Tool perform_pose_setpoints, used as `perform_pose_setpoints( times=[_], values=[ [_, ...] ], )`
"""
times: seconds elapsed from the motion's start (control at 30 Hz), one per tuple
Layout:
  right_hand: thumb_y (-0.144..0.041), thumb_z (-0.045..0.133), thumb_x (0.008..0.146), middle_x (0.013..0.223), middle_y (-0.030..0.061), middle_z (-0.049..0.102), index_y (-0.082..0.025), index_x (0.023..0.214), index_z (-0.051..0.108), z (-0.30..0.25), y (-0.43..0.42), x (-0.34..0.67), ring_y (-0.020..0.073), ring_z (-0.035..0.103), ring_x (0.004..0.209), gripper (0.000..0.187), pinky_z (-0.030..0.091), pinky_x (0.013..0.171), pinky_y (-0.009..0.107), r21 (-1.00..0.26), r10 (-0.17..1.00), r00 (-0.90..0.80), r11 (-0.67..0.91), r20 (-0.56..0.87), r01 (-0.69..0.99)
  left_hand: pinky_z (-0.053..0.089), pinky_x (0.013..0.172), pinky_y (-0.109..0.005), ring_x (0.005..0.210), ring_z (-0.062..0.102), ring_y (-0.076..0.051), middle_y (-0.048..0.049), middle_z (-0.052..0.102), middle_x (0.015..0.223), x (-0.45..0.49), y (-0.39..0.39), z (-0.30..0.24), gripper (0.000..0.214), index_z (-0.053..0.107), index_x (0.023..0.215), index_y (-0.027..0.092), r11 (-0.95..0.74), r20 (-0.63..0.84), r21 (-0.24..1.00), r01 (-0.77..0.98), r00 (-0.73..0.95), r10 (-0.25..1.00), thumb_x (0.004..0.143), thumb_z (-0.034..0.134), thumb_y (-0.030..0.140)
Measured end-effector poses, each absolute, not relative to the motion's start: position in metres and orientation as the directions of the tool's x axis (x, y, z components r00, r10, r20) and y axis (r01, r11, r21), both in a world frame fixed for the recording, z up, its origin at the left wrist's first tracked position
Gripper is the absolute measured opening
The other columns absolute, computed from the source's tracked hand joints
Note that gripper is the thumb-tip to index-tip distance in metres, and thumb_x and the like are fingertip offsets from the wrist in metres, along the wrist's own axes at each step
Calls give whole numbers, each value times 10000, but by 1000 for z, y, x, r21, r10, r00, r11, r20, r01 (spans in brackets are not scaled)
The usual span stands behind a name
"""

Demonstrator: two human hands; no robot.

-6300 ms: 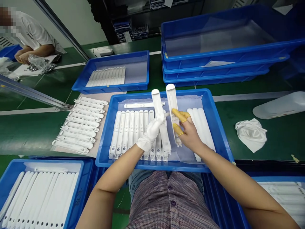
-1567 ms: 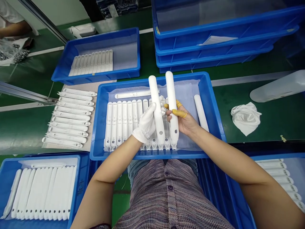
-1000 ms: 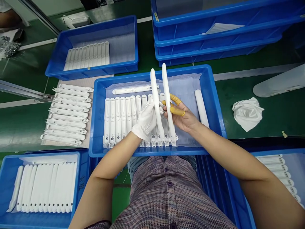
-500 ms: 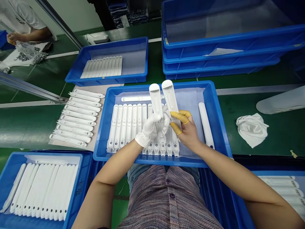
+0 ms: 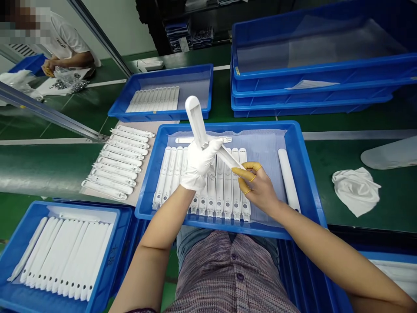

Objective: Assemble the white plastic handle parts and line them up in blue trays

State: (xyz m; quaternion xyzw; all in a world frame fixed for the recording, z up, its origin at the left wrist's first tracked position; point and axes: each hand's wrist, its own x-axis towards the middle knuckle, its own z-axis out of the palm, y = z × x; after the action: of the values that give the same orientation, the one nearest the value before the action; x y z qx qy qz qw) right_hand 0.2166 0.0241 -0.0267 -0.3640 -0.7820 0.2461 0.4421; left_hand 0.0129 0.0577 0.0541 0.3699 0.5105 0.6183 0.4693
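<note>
The left hand (image 5: 199, 164) grips a raised white strip (image 5: 195, 117), and the right hand (image 5: 259, 189) pinches a second strip (image 5: 228, 155) low over the blue tray (image 5: 254, 126), whose near-edge row (image 5: 224, 191) looks mostly laid, with one rounded piece (image 5: 288, 180) lying by its right wall.

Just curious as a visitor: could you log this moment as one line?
left hand: holds white strip raised | right hand: holds second strip low | over blue tray

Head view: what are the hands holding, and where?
Left hand: long white plastic strip, lower part. Right hand: second white plastic strip, near end.
</note>
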Motion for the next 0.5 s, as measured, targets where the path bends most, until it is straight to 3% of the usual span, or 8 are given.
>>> perform_pose_setpoints(
  times=[0.1, 0.33, 0.4, 0.5],
  values=[
    [-76, 594, 900, 1112, 39, 594, -408, 1308, 682, -27, 24, 217, 183, 667, 950, 533, 616, 801, 357, -714, 767, -366, 634, 527, 298, 446, 420, -197, 434, 466, -61, 57, 535, 543, 9, 54, 55, 331, 705, 806, 176, -72, 41, 992, -106, -270, 962, 790, 887, 452],
    [-104, 621, 879, 1085, 40, 605, -388, 1282, 707, -25, 29, 221, 207, 670, 996, 501, 640, 836, 413, -766, 788, -346, 598, 509, 235, 349, 404, -193, 413, 415, -58, 40, 468, 465, -2, 52, 50, 516, 675, 646, 165, -71, 56, 978, -194, -83, 995, 818, 786, 638],
    [-90, 620, 883, 1086, 39, 604, -393, 1298, 693, -25, 29, 221, 203, 672, 991, 519, 637, 821, 395, -736, 765, -356, 631, 536, 247, 324, 398, -196, 403, 386, -54, 46, 441, 450, -3, 53, 48, 523, 664, 617, 167, -88, 74, 967, -239, -66, 995, 813, 791, 634],
    [-63, 605, 891, 1095, 43, 600, -398, 1312, 682, -25, 28, 222, 191, 672, 957, 543, 619, 764, 350, -669, 732, -377, 677, 567, 307, 367, 411, -193, 439, 428, -55, 43, 519, 547, 0, 52, 49, 391, 713, 713, 179, -98, 67, 972, -214, -146, 987, 798, 854, 534]
  ],
)
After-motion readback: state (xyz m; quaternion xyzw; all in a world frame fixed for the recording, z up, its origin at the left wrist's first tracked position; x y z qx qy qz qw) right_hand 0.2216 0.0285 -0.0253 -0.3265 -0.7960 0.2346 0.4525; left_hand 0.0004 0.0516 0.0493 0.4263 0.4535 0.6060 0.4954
